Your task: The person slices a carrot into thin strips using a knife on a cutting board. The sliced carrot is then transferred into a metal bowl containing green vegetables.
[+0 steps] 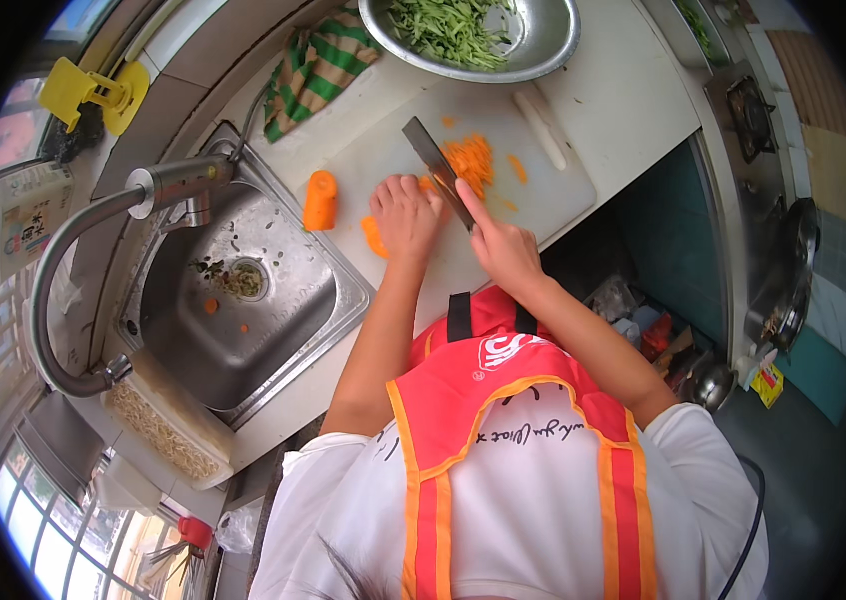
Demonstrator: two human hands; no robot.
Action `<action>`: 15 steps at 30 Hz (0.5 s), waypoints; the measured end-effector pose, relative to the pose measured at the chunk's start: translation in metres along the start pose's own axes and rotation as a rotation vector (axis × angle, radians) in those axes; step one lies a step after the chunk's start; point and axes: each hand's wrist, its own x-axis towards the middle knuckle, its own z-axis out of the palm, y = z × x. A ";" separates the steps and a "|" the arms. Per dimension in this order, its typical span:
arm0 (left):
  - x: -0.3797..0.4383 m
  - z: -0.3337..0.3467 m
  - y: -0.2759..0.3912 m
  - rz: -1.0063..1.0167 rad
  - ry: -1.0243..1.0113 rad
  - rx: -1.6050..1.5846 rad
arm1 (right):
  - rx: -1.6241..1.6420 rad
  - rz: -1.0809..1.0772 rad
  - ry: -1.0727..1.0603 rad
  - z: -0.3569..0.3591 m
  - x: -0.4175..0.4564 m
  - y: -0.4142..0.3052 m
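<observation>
My right hand (504,249) grips a kitchen knife (429,152) with a dark blade, its index finger laid along the blade. Just left of the blade, my left hand (409,217) presses down on carrot slices, mostly hidden under the fingers. Shredded carrot (471,163) lies against the blade's far side on a white cutting board (554,196). More carrot slices (374,237) show beside my left hand. A thick carrot piece (321,200) stands at the board's left edge. Near the board's right side lies a long pale peeled vegetable (540,129).
Beyond the board, a steel bowl (549,45) holds shredded green vegetable, with a striped cloth (321,67) beside it. A steel sink (273,330) with scraps and a faucet (181,181) is at left, near a tub of sprouts (167,424). A gas stove (749,112) is at right.
</observation>
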 end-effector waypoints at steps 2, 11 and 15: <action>0.003 0.001 -0.001 0.000 0.011 -0.013 | -0.109 0.063 -0.127 0.001 0.000 -0.009; 0.003 0.005 -0.002 0.007 0.051 0.014 | -0.063 0.011 -0.058 0.005 0.000 -0.008; 0.003 0.002 -0.001 -0.004 0.001 0.038 | -0.022 0.006 -0.026 0.010 0.005 -0.003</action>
